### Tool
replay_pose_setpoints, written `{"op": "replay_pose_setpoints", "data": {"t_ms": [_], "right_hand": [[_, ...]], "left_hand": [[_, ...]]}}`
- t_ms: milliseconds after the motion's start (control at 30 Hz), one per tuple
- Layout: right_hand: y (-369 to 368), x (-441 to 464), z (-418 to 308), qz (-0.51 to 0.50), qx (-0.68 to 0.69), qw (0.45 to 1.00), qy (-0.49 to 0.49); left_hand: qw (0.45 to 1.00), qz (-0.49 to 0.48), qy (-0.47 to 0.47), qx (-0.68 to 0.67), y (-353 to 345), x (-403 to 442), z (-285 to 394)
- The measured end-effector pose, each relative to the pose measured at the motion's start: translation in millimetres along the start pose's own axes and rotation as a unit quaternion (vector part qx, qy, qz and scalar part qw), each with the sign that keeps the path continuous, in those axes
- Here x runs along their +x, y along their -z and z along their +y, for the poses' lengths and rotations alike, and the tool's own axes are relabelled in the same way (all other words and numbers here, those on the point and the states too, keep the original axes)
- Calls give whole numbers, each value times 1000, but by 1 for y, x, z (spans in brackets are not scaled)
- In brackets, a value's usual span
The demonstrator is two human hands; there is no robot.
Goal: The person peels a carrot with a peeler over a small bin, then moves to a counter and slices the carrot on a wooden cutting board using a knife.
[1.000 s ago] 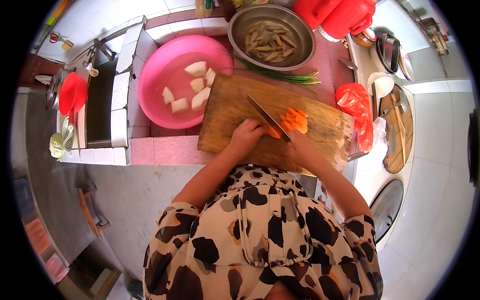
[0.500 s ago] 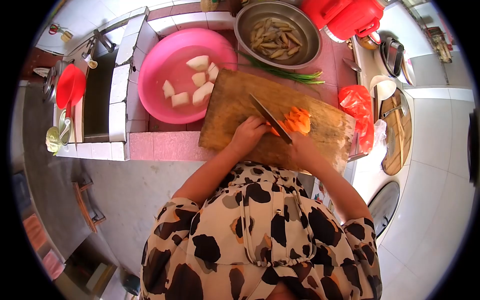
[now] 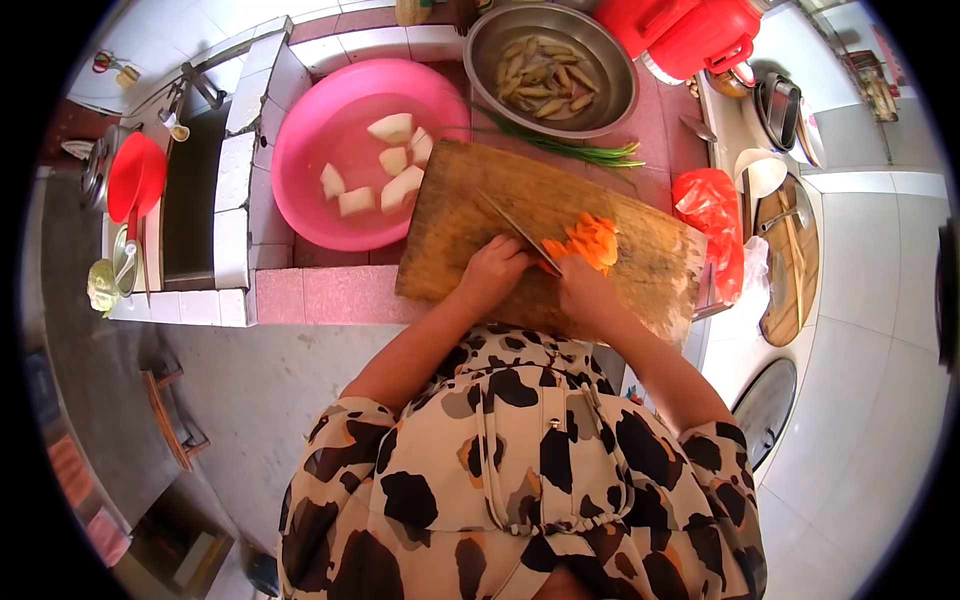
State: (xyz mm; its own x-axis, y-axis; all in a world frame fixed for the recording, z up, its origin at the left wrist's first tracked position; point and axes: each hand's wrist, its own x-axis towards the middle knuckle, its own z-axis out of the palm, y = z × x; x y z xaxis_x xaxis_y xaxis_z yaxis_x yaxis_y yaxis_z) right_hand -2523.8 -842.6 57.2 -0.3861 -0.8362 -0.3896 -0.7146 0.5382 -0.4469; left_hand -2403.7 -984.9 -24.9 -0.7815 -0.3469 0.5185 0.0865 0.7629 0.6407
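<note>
A wooden cutting board (image 3: 640,235) lies at a slant on the pink tiled counter. My right hand (image 3: 585,290) is closed round the handle of a knife (image 3: 515,224), whose blade points up and to the left. Close to the blade's left side, my left hand (image 3: 494,270) rests on the board with its fingers curled together; a bit of orange shows at its fingertips, mostly hidden. Orange slices (image 3: 590,242) are heaped on the board just right of the knife.
Left of the board stands a pink basin (image 3: 290,180) with white chunks in water. Behind are a metal bowl (image 3: 478,85) of shrimp-like pieces and green stalks (image 3: 585,152). A red plastic bag (image 3: 715,230) lies at the right, beyond it a round wooden board (image 3: 790,300).
The knife and my right hand have shifted left, nearer my left hand, and the blade now shows narrower. More of the orange slices' left side is uncovered.
</note>
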Motion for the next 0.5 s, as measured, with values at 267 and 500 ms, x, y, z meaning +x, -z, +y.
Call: {"op": "replay_pose_setpoints", "data": {"t_ms": [267,500], "right_hand": [[11,-2,6,21,10,999,25],[-11,3,4,8,25,999,28]], "left_hand": [[1000,-3,24,-12,4,-13,3],[1000,-26,7,-13,8,-9,3]]}}
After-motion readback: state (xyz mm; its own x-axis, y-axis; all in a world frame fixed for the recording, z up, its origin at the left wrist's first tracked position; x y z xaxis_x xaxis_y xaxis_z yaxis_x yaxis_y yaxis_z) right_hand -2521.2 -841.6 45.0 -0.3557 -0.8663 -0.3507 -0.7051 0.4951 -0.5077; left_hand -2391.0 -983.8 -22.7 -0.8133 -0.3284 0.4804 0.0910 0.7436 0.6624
